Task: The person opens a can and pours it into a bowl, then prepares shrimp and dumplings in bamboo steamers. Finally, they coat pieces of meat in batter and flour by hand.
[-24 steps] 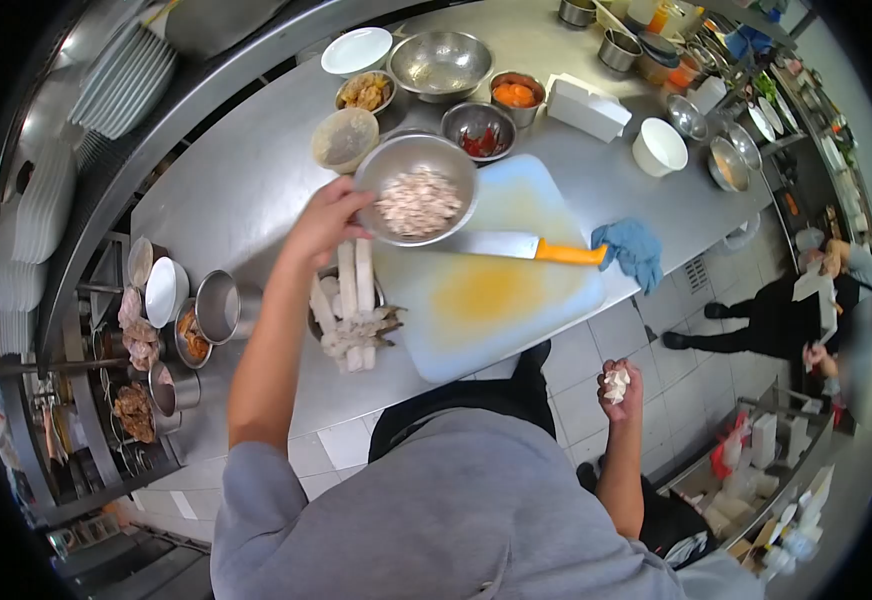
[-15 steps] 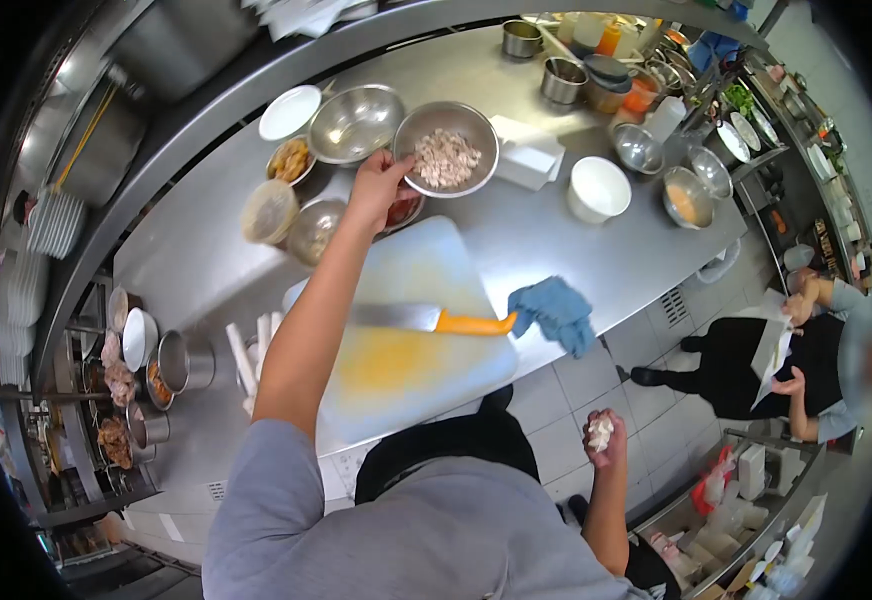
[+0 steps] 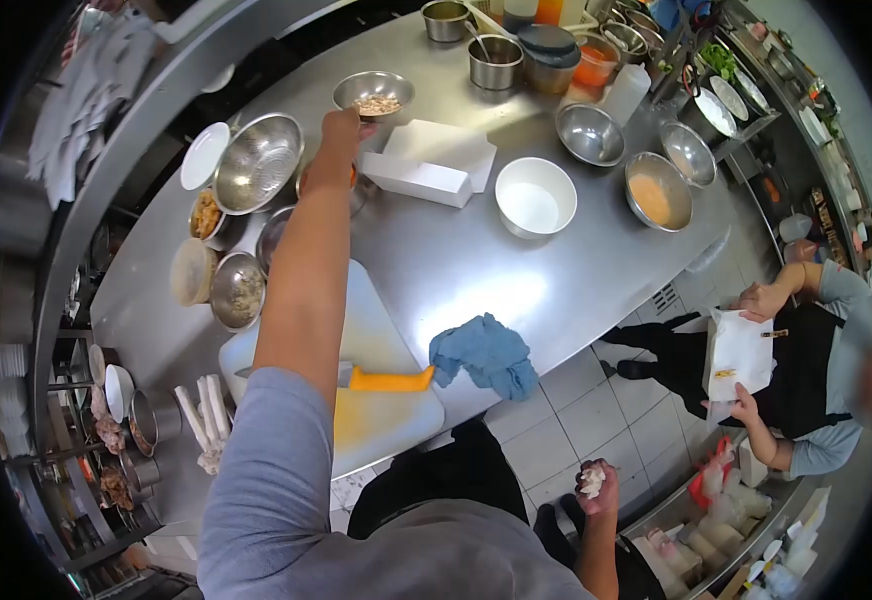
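My left hand [image 3: 344, 130] reaches far across the table, its fingers closed at the near rim of a metal bowl [image 3: 396, 90] of chopped pale pieces; the fingertips are partly hidden. Low by my right side, my right hand [image 3: 599, 484] is curled around a small heap of white chopped pieces [image 3: 591, 482]. Under my left arm lies a cutting board [image 3: 396, 415] with yellow stains. A knife with an orange handle [image 3: 392, 379] rests on it, its blade mostly covered by my arm. Beside the handle is a crumpled blue cloth [image 3: 486, 357].
White folded boxes [image 3: 426, 165] and a white tub [image 3: 536, 197] stand mid-table. Metal bowls, one with orange liquid [image 3: 656, 195], sit at the right. More bowls and a colander [image 3: 259, 165] are at the left. A co-worker [image 3: 806, 370] on the right holds a white box [image 3: 738, 350].
My left hand and the metal bowl have moved farther away across the table. The view has turned to the right. My right hand still holds the white pieces.
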Available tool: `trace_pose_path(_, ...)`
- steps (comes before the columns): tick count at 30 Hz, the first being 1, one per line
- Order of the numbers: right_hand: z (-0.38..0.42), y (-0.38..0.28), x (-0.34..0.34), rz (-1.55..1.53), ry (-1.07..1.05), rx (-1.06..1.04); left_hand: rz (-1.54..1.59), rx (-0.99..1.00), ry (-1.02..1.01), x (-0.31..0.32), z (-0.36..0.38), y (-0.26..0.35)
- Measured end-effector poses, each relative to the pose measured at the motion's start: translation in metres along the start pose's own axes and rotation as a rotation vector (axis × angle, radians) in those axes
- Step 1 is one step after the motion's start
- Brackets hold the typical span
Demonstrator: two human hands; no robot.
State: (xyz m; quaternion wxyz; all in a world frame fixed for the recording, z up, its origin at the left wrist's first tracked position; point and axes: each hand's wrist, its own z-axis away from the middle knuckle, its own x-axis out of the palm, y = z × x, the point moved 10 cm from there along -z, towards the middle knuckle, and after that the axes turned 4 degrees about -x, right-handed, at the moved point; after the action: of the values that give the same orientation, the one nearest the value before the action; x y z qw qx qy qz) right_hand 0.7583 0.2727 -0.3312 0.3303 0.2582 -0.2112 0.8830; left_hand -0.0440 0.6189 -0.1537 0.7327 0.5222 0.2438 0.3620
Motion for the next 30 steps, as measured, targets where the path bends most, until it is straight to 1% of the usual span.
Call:
trace_pose_path(3, 0.002, -0.006, -0.015, 0.113, -0.007, -0.023, -0.045, -0.012, 0.019, 0.001, -0.043, -0.022)
trace_pose_path(4, 0.001, -0.01, -0.021, 0.097, 0.009, -0.056, -0.003, -0.02, 0.027, 0.002, -0.049, -0.025)
trace_pose_path(7, 0.004, -0.013, -0.046, 0.06, 0.046, -0.132, -0.015, -0.075, 0.076, -0.005, -0.051, -0.032)
trace_pose_path(8, 0.003, -0.013, -0.056, 0.06, 0.048, -0.148, 0.003, 0.02, -0.025, -0.008, -0.05, -0.03)
trace_pose_path(10, 0.001, -0.006, -0.07, 0.082, 0.072, -0.169, -0.229, 0.027, -0.068, -0.009, -0.002, -0.002)
trace_pose_path(11, 0.003, 0.001, -0.062, 0.083, 0.074, -0.183, -0.348, 0.027, -0.095, -0.01, 0.02, 0.006)
trace_pose_path(12, 0.006, 0.009, -0.053, 0.084, 0.078, -0.198, -0.311, 0.136, -0.095, -0.01, 0.048, 0.022)
trace_pose_path(13, 0.003, 0.02, -0.062, 0.091, 0.094, -0.164, -0.158, 0.329, -0.112, -0.011, 0.081, 0.05)
trace_pose_path(14, 0.003, 0.034, -0.074, 0.096, 0.113, -0.128, -0.059, 0.454, -0.169, -0.011, 0.129, 0.071)
trace_pose_path(15, 0.002, 0.046, -0.078, 0.103, 0.134, -0.15, -0.003, 0.539, -0.249, -0.012, 0.187, 0.085)
trace_pose_path(16, 0.009, 0.057, -0.069, 0.112, 0.164, -0.192, -0.035, 0.574, -0.341, -0.016, 0.257, 0.088)
trace_pose_path(17, 0.008, 0.075, -0.063, 0.1, 0.028, -0.206, -0.064, 0.607, -0.435, -0.02, 0.328, 0.09)
trace_pose_path(18, 0.008, 0.091, -0.068, 0.069, -0.101, -0.204, -0.125, 0.566, -0.567, -0.029, 0.389, 0.076)
trace_pose_path(19, 0.016, 0.111, -0.077, 0.042, -0.098, -0.232, -0.193, 0.514, -0.697, -0.047, 0.447, 0.051)
trace_pose_path(20, 0.022, 0.131, -0.084, 0.013, -0.099, -0.262, -0.262, 0.38, -0.832, -0.069, 0.498, 0.014)
trace_pose_path(21, 0.028, 0.15, -0.092, -0.046, -0.172, -0.297, -0.33, 0.238, -0.962, -0.094, 0.549, -0.025)
trace_pose_path(22, 0.038, 0.17, -0.103, -0.1, -0.243, -0.332, -0.36, 0.035, -1.034, -0.124, 0.596, -0.073)
trace_pose_path(23, 0.05, 0.192, -0.116, -0.139, -0.262, -0.361, -0.5, -0.207, -1.124, -0.158, 0.644, -0.128)
trace_pose_path(24, 0.059, 0.214, -0.125, -0.176, -0.284, -0.388, -0.543, -0.485, -1.195, -0.194, 0.682, -0.184)
trace_pose_path(25, 0.07, 0.235, -0.137, -0.212, -0.303, -0.415, -0.618, -0.558, -1.271, -0.231, 0.711, -0.238)
trace_pose_path(26, 0.079, 0.259, -0.158, -0.235, -0.281, -0.429, -0.708, -0.577, -1.252, -0.268, 0.724, -0.282)
trace_pose_path(28, 0.097, 0.304, -0.194, -0.301, -0.227, -0.412, -0.865, -0.353, -1.137, -0.339, 0.708, -0.356)
trace_pose_path(29, 0.105, 0.323, -0.21, -0.332, -0.205, -0.404, -1.034, 0.074, -1.048, -0.365, 0.685, -0.369)
trace_pose_path(30, 0.111, 0.339, -0.228, -0.33, -0.203, -0.401, -1.044, 0.126, -0.917, -0.395, 0.661, -0.384)
